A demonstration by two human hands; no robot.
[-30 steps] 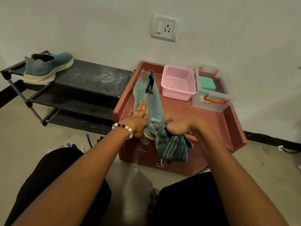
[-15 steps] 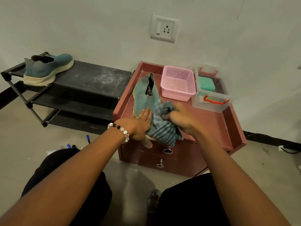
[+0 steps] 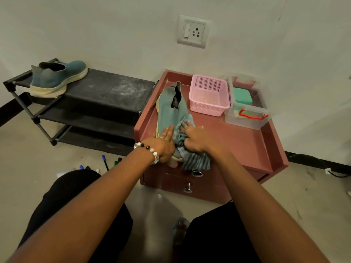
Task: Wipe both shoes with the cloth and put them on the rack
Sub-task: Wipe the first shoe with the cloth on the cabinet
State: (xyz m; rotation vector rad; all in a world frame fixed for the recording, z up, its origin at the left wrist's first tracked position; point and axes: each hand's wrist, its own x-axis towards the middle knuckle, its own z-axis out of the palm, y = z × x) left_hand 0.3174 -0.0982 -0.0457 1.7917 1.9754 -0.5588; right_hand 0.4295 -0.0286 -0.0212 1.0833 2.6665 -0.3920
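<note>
A teal slip-on shoe (image 3: 168, 107) lies on the red cabinet top (image 3: 237, 137), toe toward me. My left hand (image 3: 163, 147) presses flat on its toe end, fingers stretched, holding it down. My right hand (image 3: 197, 138) is shut on a striped grey-green cloth (image 3: 195, 162) and presses it against the shoe's right side; the cloth's end hangs over the cabinet front. The second teal shoe (image 3: 57, 78) stands on the top shelf of the black rack (image 3: 106, 90) at the left.
A pink basket (image 3: 209, 95) and a clear box with a red handle (image 3: 247, 112) sit at the back of the cabinet top. Several pens (image 3: 104, 162) lie on the floor by the rack. A wall socket (image 3: 192, 31) is above. My knees are below.
My right hand has carried the cloth from the shoe's toe up along its right side toward the middle. The left hand stays on the toe end.
</note>
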